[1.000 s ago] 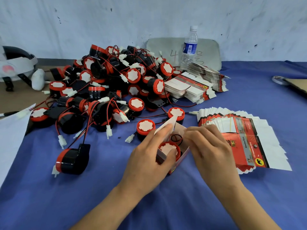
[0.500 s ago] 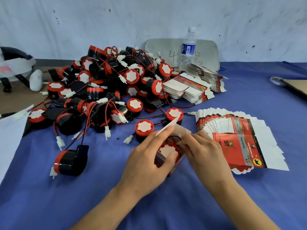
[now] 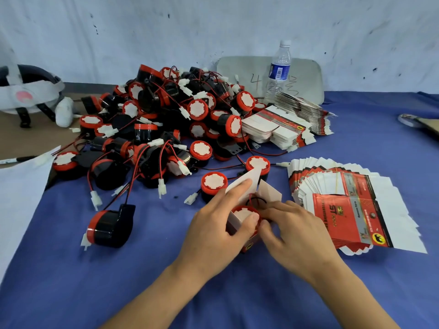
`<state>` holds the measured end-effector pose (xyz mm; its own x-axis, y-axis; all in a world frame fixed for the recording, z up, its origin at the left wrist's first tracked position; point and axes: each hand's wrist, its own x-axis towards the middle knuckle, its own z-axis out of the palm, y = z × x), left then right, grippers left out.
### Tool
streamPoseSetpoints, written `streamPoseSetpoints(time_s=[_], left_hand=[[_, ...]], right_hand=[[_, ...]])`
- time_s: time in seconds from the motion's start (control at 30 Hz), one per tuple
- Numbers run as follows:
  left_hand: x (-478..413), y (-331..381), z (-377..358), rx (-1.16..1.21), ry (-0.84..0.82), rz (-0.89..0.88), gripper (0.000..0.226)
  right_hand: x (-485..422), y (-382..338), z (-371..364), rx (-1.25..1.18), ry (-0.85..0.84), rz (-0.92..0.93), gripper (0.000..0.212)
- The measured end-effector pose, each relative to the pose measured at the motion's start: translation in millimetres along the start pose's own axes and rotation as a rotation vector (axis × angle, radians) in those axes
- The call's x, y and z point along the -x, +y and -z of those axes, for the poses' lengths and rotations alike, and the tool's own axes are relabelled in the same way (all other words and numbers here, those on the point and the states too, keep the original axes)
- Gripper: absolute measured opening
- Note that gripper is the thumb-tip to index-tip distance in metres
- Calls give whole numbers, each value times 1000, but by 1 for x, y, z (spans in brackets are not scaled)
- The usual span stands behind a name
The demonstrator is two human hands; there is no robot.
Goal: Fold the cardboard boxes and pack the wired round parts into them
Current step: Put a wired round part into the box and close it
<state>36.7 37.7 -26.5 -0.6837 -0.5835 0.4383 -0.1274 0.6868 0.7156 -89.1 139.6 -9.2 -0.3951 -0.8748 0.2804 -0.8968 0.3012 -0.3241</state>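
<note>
Blue table (image 3: 71, 281) | box (image 3: 245, 184) holds round part (image 3: 243, 213) | left grip (image 3: 213, 233), right grip (image 3: 292, 233) grasping box

The parts (image 3: 166, 129), piled at 11 o'clock, are black with red caps, white centres, red-and-black wires, white plugs. The cloth (image 3: 71, 281) is blue. The box (image 3: 270, 193) shows white inside. The flat boxes (image 3: 351, 217) at 3 o'clock are red, silver-banded, white-flapped, with a yellow-and-black badge. The bottle (image 3: 280, 65) has a blue label.
</note>
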Motion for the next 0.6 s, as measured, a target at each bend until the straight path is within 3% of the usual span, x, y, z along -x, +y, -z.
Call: streamPoseSetpoints(time_s=[0.1, 0.2, 0.33, 0.53, 0.6], left_hand=[[0, -1, -1, 6, -10, 2, 52], [0, -1, -2, 11, -10, 3, 52], [0, -3, -3, 70, -2, 27, 49], [-1, -7, -5, 156, -9, 75, 46], [-1, -8, -5, 140, 3, 90, 46]], right_hand=[[2, -1, 1, -23, 71, 66, 43], [4, -2, 0, 6, 152, 109, 29], [5, -8, 5, -42, 193, 117, 42], [7, 3, 10, -128, 138, 182, 43], [5, 9, 11, -203, 225, 194, 38]])
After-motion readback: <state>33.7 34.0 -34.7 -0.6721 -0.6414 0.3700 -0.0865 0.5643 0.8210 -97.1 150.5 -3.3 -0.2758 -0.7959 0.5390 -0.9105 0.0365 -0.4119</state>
